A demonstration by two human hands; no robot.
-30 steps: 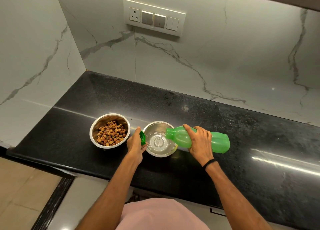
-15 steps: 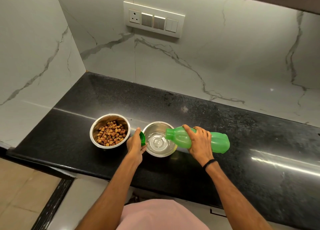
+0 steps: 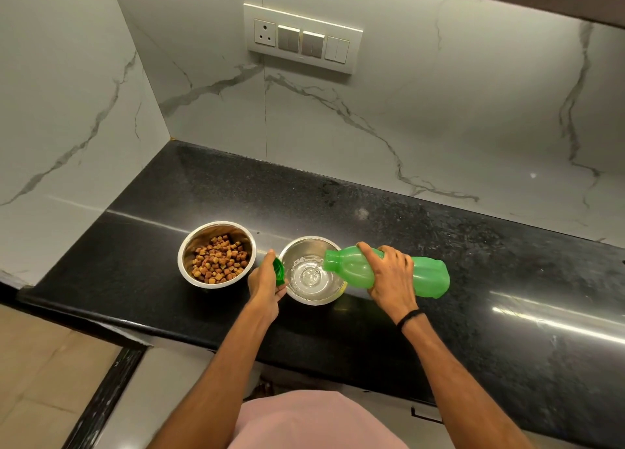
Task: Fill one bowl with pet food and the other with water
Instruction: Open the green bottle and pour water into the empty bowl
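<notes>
Two steel bowls stand side by side on the black counter [image 3: 439, 330]. The left bowl [image 3: 189, 245] holds brown pet food pieces [image 3: 218, 264]. The right bowl [image 3: 306, 245] has clear water [image 3: 309, 278] rippling in its bottom. My right hand [image 3: 390, 276] grips a green plastic bottle [image 3: 348, 266] tipped on its side, its open mouth over the right bowl's rim. My left hand [image 3: 265, 283] holds the green bottle cap [image 3: 278, 271] just left of that bowl.
Marble walls close the counter at the back and left. A switch panel [image 3: 302, 37] with a socket sits on the back wall. The counter's front edge runs close to both bowls, with floor [image 3: 44, 364] below at the left.
Almost nothing has moved. The bottle stays tipped over the right bowl and the water surface keeps rippling. Both hands hold their places.
</notes>
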